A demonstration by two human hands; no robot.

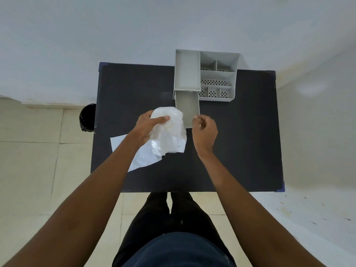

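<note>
Now: left hand (148,125) grips a crumpled plastic bag (171,135) above the table (240,141), beside the pulled-out drawer (187,106).

Bag bunched in curled fingers, just left of the drawer's near end, likely for stuffing in. Right hand (205,132) curled at the drawer's near-right corner, probably steadying; actual grip unclear. Hands apart. Organizer (217,74) sits at the far edge. White sheet (138,157) lies flat near-left. Bare tabletop right and near. Bin (87,117) just off the left edge.
</note>
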